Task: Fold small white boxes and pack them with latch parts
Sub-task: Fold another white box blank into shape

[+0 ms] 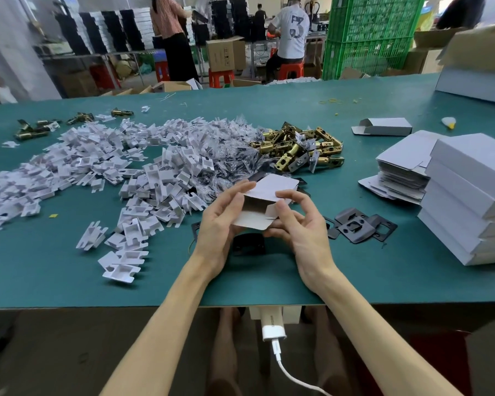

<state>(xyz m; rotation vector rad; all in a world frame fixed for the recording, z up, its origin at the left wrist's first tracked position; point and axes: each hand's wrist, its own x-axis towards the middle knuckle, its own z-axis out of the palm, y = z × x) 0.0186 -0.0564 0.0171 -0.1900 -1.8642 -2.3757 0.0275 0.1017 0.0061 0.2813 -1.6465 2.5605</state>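
One small white box is held just above the near middle of the bench, the left hand curled round its left wall and the right hand pinching a side flap; its end is open, so I judge it mid-fold and not yet packed. Done so far: about five closed boxes stacked at the right edge and one erected box further back, while the flat blanks, brass latches and white inserts left are too many to count
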